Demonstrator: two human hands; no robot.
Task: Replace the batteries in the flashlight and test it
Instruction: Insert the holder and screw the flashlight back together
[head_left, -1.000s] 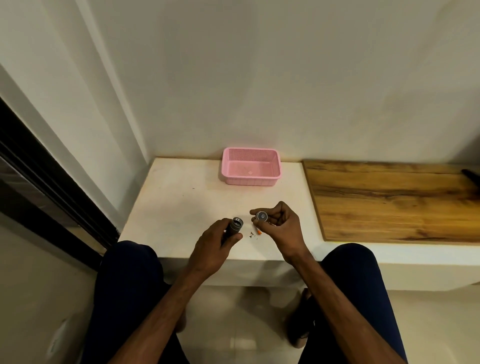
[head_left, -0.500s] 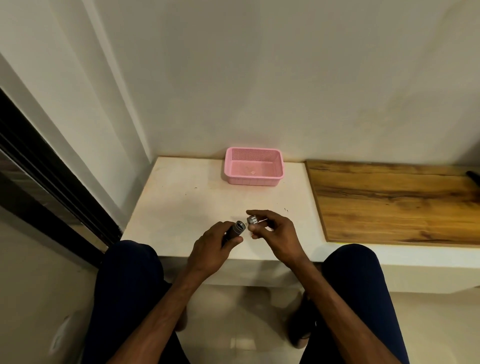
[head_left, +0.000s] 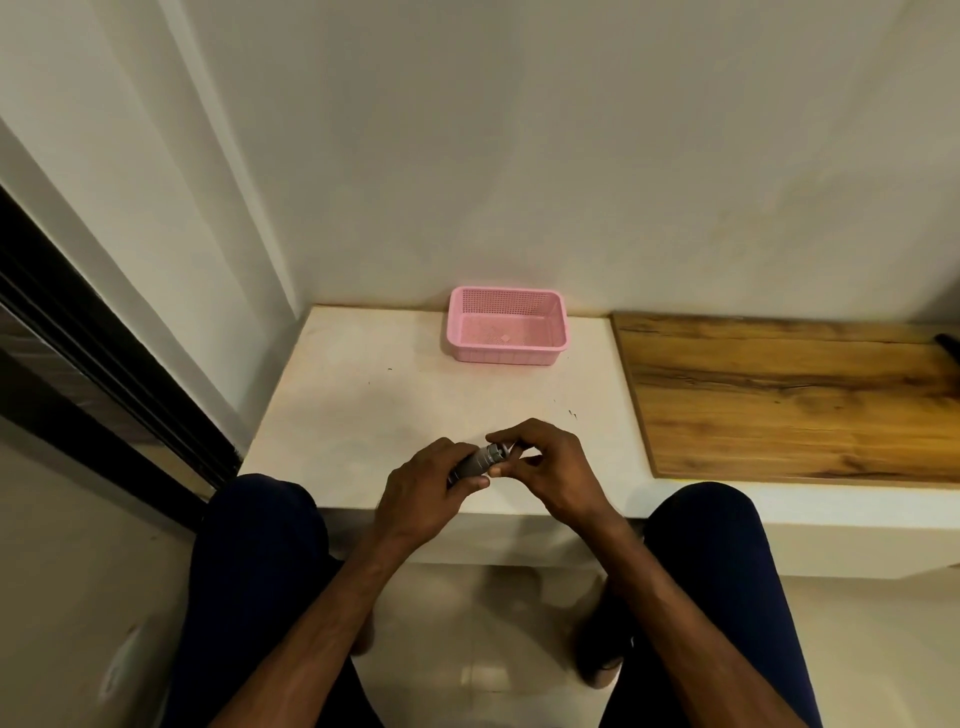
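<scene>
A dark grey flashlight body (head_left: 474, 464) lies in my left hand (head_left: 423, 493), whose fingers are wrapped around its lower part. The round metal end cap (head_left: 500, 451) sits against the body's open end, pinched between the thumb and fingers of my right hand (head_left: 550, 467). Both hands hover just above the near edge of the white ledge (head_left: 395, 410). No batteries show; my right hand hides the spot where a small orange item lay earlier.
A pink perforated plastic basket (head_left: 506, 332) stands at the back of the ledge against the wall. A wooden board (head_left: 789, 395) covers the ledge's right part. My knees in dark trousers flank the hands; a dark door frame runs along the left.
My right hand brought the end cap leftward from a gap beside the flashlight until it met the body's open end. The left hand stayed about where it was.
</scene>
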